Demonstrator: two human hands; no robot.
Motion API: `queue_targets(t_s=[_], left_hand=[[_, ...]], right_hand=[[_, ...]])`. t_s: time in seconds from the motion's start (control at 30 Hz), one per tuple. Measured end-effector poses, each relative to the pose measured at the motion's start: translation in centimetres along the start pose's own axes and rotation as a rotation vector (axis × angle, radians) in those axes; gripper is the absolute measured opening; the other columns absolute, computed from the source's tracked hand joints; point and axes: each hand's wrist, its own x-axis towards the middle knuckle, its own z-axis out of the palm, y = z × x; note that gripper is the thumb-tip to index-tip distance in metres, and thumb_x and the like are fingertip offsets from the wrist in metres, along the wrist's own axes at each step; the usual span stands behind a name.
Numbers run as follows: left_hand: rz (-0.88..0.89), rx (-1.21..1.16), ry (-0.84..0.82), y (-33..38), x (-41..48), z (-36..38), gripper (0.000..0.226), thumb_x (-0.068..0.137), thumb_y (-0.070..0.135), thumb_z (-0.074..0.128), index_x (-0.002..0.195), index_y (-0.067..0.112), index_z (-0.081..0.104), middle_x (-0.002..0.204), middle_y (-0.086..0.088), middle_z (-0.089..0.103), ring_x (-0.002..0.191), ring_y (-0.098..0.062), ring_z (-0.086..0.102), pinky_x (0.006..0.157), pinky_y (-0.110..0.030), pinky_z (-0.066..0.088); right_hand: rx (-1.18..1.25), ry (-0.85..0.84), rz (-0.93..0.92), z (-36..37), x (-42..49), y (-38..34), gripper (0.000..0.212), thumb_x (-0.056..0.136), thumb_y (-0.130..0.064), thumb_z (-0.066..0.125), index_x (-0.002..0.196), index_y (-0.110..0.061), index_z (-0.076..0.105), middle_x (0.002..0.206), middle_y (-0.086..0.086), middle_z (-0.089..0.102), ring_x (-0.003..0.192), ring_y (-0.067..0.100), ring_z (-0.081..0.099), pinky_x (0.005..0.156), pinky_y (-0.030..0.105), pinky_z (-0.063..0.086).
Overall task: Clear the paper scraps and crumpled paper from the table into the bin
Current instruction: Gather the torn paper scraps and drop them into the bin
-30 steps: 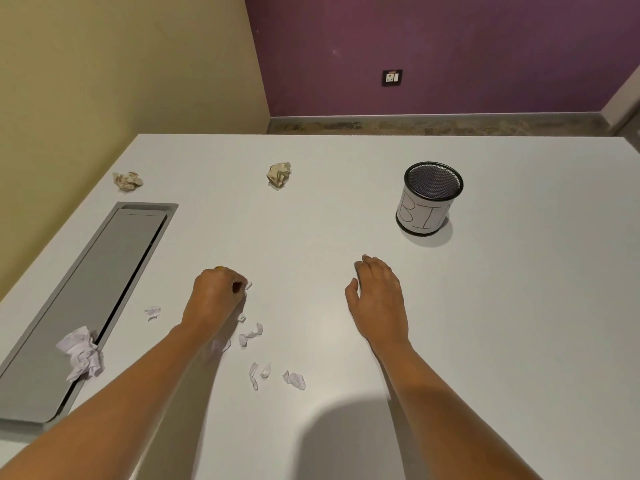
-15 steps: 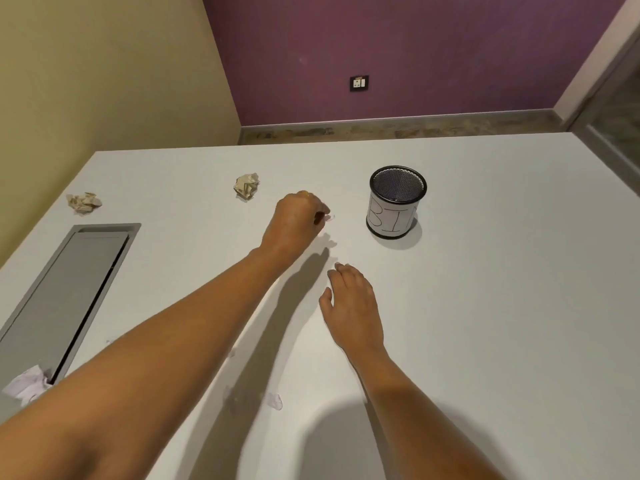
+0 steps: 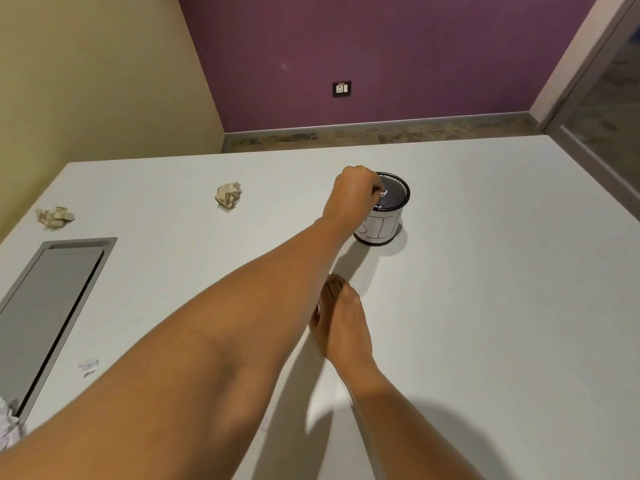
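White crumpled paper (image 3: 7,422) is seen at the near left edge of the table (image 3: 485,306), cut off by the frame, at the near end of a grey recessed panel (image 3: 45,306) that is set into the surface along its left edge. Beyond the far end of the panel, close to the far left corner, a brown paper ball (image 3: 55,218) is found lying apart from everything else. A small torn scrap (image 3: 88,367) of white paper is seen just right of the panel, toward the near edge, next to the left forearm. A second brown paper ball (image 3: 228,196) is placed nearer the far edge, well left of the bin.

The left arm is stretched across the surface, and the left hand (image 3: 356,192) is held over the left part of the bin's mouth. Its fingers are curled downward, and a tiny pinched scrap (image 3: 383,193) of white paper is gripped at their tips, above the opening. The bin (image 3: 384,230), a black mesh cylinder wrapped in a white hand-lettered label, is stood upright toward the far edge, right of the middle.

The right hand (image 3: 343,323) is laid flat on the table nearer the near edge, fingers straight and nothing held; its thumb side is hidden by the left forearm
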Motion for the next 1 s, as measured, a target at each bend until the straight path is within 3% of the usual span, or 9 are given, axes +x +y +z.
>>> queue_targets(t_s=[0.2, 0.37, 0.47, 0.63, 0.77, 0.9, 1.0], left_hand=[[0.004, 0.019, -0.037, -0.1, 0.5, 0.7, 0.022, 0.088, 0.012, 0.057, 0.107, 0.011, 0.068, 0.111, -0.013, 0.068, 0.106, -0.028, 0.059, 0.090, -0.033, 0.046], [0.039, 0.041, -0.018, -0.3, 0.3, 0.7, 0.023, 0.090, 0.016, 0.056, 0.108, 0.013, 0.068, 0.112, -0.012, 0.067, 0.106, -0.027, 0.058, 0.089, -0.033, 0.044], [0.051, 0.041, 0.000, -0.3, -0.2, 0.6, 0.022, 0.090, 0.016, 0.055, 0.108, 0.013, 0.068, 0.112, -0.012, 0.067, 0.105, -0.026, 0.059, 0.089, -0.033, 0.045], [0.057, 0.053, 0.006, -0.6, -1.4, 0.1, 0.024, 0.091, 0.016, 0.054, 0.110, 0.012, 0.067, 0.112, -0.012, 0.068, 0.103, -0.027, 0.061, 0.088, -0.034, 0.048], [0.059, 0.091, -0.119, -0.3, -1.7, 0.2, 0.030, 0.094, 0.022, 0.049, 0.120, 0.013, 0.060, 0.114, -0.014, 0.067, 0.106, -0.031, 0.059, 0.090, -0.040, 0.049], [0.069, 0.211, -0.226, -0.2, -1.5, 0.9, 0.044, 0.097, 0.031, 0.039, 0.138, 0.018, 0.036, 0.124, -0.012, 0.061, 0.129, -0.026, 0.042, 0.110, -0.049, 0.024], [0.068, 0.185, -0.190, -0.3, -1.4, 1.2, 0.048, 0.097, 0.030, 0.037, 0.142, 0.018, 0.025, 0.128, -0.009, 0.059, 0.131, -0.024, 0.041, 0.114, -0.054, 0.011]], right_hand=[[0.040, -0.004, 0.017, 0.2, 0.1, 0.1, 0.021, 0.078, -0.007, 0.047, 0.092, -0.003, 0.063, 0.097, 0.012, 0.067, 0.095, 0.028, 0.062, 0.080, 0.033, 0.051], [0.005, 0.017, -0.001, -0.2, 0.0, -0.2, 0.029, 0.073, -0.008, 0.035, 0.082, -0.002, 0.063, 0.087, 0.014, 0.067, 0.086, 0.030, 0.063, 0.071, 0.033, 0.051], [0.003, -0.012, -0.004, -0.3, 0.0, -0.2, 0.030, 0.075, -0.009, 0.035, 0.085, -0.001, 0.062, 0.091, 0.016, 0.067, 0.089, 0.032, 0.062, 0.074, 0.034, 0.051], [-0.010, -0.058, -0.009, -0.3, -0.1, -0.2, 0.031, 0.083, -0.010, 0.044, 0.105, 0.000, 0.063, 0.109, 0.016, 0.066, 0.106, 0.032, 0.059, 0.091, 0.036, 0.050], [0.012, -0.044, 0.018, -0.4, 0.0, -0.3, 0.026, 0.081, -0.008, 0.044, 0.096, 0.001, 0.064, 0.101, 0.017, 0.067, 0.097, 0.033, 0.061, 0.084, 0.036, 0.051], [0.026, -0.034, 0.023, -0.3, 0.0, -0.3, 0.028, 0.081, -0.008, 0.047, 0.101, -0.002, 0.064, 0.107, 0.015, 0.068, 0.104, 0.029, 0.061, 0.091, 0.036, 0.050], [0.018, -0.036, 0.022, -0.2, 0.0, -0.2, 0.028, 0.083, -0.010, 0.047, 0.105, -0.003, 0.063, 0.112, 0.013, 0.067, 0.108, 0.028, 0.061, 0.094, 0.035, 0.049]])
